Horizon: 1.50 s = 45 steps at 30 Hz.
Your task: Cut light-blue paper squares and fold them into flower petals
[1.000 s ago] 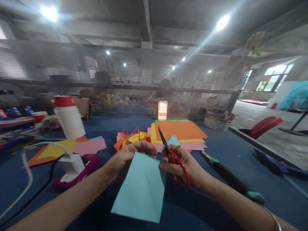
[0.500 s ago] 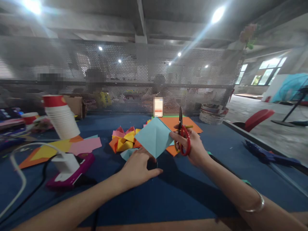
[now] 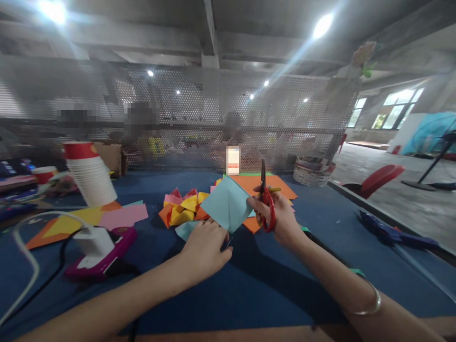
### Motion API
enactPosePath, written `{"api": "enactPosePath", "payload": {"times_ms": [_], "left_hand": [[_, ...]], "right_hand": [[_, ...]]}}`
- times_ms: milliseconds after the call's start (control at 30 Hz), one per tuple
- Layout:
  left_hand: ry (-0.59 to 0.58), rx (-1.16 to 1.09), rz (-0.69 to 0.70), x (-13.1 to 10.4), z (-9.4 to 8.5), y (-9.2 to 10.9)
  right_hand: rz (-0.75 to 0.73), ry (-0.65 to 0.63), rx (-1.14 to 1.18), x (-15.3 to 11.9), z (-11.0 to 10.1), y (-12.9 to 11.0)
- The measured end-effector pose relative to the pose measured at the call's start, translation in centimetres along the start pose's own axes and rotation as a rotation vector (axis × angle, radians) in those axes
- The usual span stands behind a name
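A light blue square of paper (image 3: 228,203), creased down its middle, is held up corner-down over the table. My right hand (image 3: 276,213) pinches its right corner and also holds red-handled scissors (image 3: 268,206), blades up, and a thin yellow stick. Below the paper's lower corner is my left hand (image 3: 210,244), fingers curled and thumb apart; whether it grips anything is hidden. Another light blue paper (image 3: 185,231) lies beside its fingers. Folded pink, yellow and orange paper pieces (image 3: 182,207) stand behind it.
Orange sheets (image 3: 278,184) lie behind my right hand. On the left are stacked paper cups (image 3: 93,175), flat coloured sheets (image 3: 123,216) and a purple power strip (image 3: 103,259) with cables. A woven basket (image 3: 313,171) and a blue glue gun (image 3: 395,230) are on the right.
My left hand's thumb has come closer to its fingers, near the blue paper's lower corner. The right hand, scissors and paper have shifted slightly left in view.
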State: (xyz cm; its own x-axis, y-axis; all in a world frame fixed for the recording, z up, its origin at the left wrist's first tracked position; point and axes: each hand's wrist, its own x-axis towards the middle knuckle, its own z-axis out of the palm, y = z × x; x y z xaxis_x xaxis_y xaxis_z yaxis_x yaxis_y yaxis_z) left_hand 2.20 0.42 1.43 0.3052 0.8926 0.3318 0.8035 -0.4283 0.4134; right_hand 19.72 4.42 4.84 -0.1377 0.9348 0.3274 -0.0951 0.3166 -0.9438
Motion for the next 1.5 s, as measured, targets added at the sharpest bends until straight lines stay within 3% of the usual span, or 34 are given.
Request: {"api": "enactPosePath", "payload": {"times_ms": [167, 300, 467, 533, 567, 600, 633, 700, 800, 867, 900, 1067, 1200, 1333, 1500], "left_hand": [[-0.034, -0.029, -0.045, 1.0, 0.3, 0.1], [-0.176, -0.101, -0.095, 1.7, -0.2, -0.4], [-0.533, -0.321, -0.026, 0.3, -4.4, -0.2], [-0.763, -0.418, 0.093, -0.9, -7.0, 0.3], [-0.984, -0.507, 0.175, -1.5, -8.2, 0.5], [-1.086, -0.578, 0.182, -1.9, -9.3, 0.7], [-1.095, -0.621, 0.145, -2.1, -10.2, 0.6], [-0.857, -0.627, 0.084, -1.8, -11.3, 0.2], [-0.135, -0.975, -0.031, -0.1, -11.2, -1.1], [0.163, -1.036, -0.115, 1.2, -10.3, -1.9], [0.164, -1.078, -0.169, 1.7, -9.7, -2.2], [-0.17, -1.167, -0.302, 1.8, -5.8, -2.5], [-0.177, -1.254, -0.32, 1.1, -3.6, -2.7], [-0.129, -1.348, -0.327, 0.9, -3.7, -3.2], [-0.13, -1.438, -0.376, 0.8, -5.1, -4.2]], "right_hand": [[0.001, 0.034, -0.004, 0.1, -0.2, 0.0], [0.001, 0.052, 0.008, 0.1, -0.2, -0.1], [0.011, 0.056, 0.016, 0.3, -0.4, -0.1], [0.018, 0.047, 0.019, 0.4, -0.5, 0.0], [0.021, 0.04, 0.02, 0.4, -0.5, 0.1], [0.025, 0.031, 0.02, 0.4, -0.5, 0.1], [0.029, 0.021, 0.021, 0.3, -0.4, 0.2], [0.042, -0.003, 0.018, 0.1, -0.2, 0.2], [0.066, -0.047, 0.0, -0.3, 0.3, 0.0], [0.073, -0.089, -0.016, -0.6, 0.7, -0.2], [0.073, -0.114, -0.023, -0.7, 0.9, -0.2], [0.066, -0.212, -0.058, -1.5, 1.7, 0.0], [0.026, -0.245, -0.162, -1.9, 2.3, 0.5], [-0.069, -0.257, -0.401, -2.0, 2.0, 0.6], [-0.393, -0.197, -0.914, -1.5, 1.0, 0.8]]}}
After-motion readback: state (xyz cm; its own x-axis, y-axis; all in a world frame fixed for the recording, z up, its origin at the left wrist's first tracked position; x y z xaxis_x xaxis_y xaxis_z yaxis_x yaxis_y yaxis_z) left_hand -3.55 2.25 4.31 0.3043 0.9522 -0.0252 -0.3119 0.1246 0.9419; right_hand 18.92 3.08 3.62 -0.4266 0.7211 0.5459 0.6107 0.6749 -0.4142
